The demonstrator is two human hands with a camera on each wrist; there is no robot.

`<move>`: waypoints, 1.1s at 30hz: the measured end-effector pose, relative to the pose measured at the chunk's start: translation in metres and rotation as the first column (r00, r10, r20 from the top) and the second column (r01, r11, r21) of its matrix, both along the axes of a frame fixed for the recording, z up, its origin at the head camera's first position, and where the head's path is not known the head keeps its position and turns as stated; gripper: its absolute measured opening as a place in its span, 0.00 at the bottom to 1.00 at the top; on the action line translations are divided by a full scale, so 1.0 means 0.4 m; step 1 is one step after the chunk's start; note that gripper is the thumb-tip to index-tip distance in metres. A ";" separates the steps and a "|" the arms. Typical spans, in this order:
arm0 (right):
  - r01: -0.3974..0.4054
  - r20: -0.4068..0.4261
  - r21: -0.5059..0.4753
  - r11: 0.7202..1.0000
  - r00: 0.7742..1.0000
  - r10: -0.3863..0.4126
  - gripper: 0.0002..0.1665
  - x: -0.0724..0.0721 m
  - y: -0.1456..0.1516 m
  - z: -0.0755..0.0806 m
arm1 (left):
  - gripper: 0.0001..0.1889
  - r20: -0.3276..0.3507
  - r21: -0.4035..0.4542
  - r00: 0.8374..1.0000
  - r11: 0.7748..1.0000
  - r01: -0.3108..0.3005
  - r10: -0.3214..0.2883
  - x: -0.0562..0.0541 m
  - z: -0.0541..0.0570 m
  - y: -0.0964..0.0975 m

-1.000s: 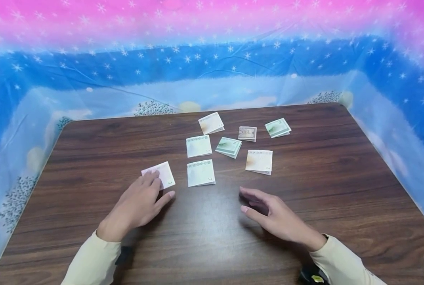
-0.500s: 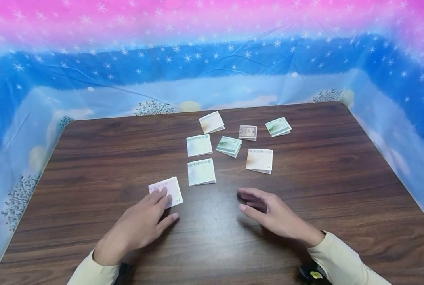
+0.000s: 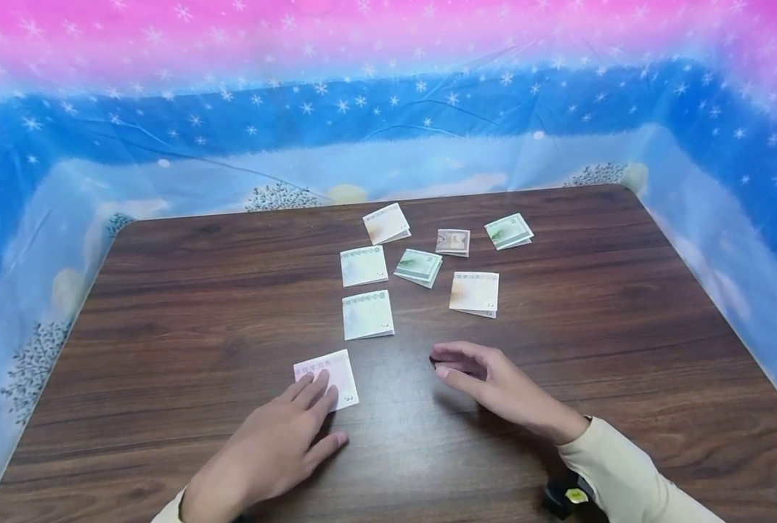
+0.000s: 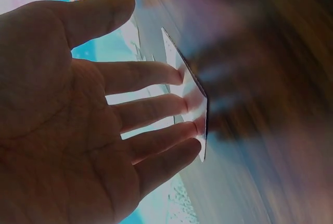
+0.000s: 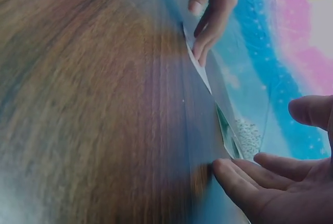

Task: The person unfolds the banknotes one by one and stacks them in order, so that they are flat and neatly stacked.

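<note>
My left hand (image 3: 274,439) presses its outstretched fingertips on a folded pinkish banknote (image 3: 336,374) lying on the dark wooden table. In the left wrist view the fingers reach down onto that pink banknote (image 4: 191,96), with the thumb held apart. To the right, my right hand (image 3: 502,388) hovers or rests by the tabletop with loosely bent fingers and nothing in them. Closest beyond the hands lie a pale green folded banknote (image 3: 368,315) and a yellowish folded banknote (image 3: 474,293).
Farther back are another pale green note (image 3: 364,266), a green note (image 3: 418,268), a small brown note (image 3: 453,242), a second green note (image 3: 509,231) and a yellowish note (image 3: 385,224). A patterned cloth (image 3: 388,116) surrounds the brown table (image 3: 166,305).
My left hand has slid the pink banknote toward me and to the right, past the near pale green one. The right hand has barely moved, and the other notes lie where they were.
</note>
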State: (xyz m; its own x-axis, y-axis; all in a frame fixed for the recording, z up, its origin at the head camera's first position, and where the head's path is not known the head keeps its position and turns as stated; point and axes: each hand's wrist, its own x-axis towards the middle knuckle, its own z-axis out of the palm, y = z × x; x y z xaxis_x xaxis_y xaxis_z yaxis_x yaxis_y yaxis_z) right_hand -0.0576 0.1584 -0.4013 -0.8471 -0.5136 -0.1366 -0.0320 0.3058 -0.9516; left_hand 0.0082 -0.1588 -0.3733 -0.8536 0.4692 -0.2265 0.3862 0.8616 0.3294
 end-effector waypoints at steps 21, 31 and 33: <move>0.141 0.473 -0.317 0.938 0.881 0.027 0.35 -0.028 -0.005 -0.009 | 0.36 -0.006 -0.058 0.984 0.983 0.177 -0.177 -0.040 -0.006 0.146; 0.199 0.558 -0.358 0.912 0.829 0.038 0.35 -0.038 -0.019 -0.002 | 0.39 0.036 -0.112 0.978 0.971 0.210 -0.207 -0.062 -0.005 0.185; 0.211 0.567 -0.363 0.907 0.823 0.035 0.35 -0.039 -0.021 0.000 | 0.39 0.044 -0.117 0.978 0.971 0.208 -0.204 -0.064 -0.006 0.187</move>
State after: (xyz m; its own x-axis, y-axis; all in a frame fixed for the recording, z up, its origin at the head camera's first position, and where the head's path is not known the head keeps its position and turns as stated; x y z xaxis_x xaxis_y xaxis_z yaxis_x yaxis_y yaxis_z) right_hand -0.0731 0.1500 -0.4011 -0.7336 -0.5532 -0.3947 0.5401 -0.1222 -0.8326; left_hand -0.0175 -0.0838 -0.3757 -0.7331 0.6016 -0.3173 0.5503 0.7988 0.2432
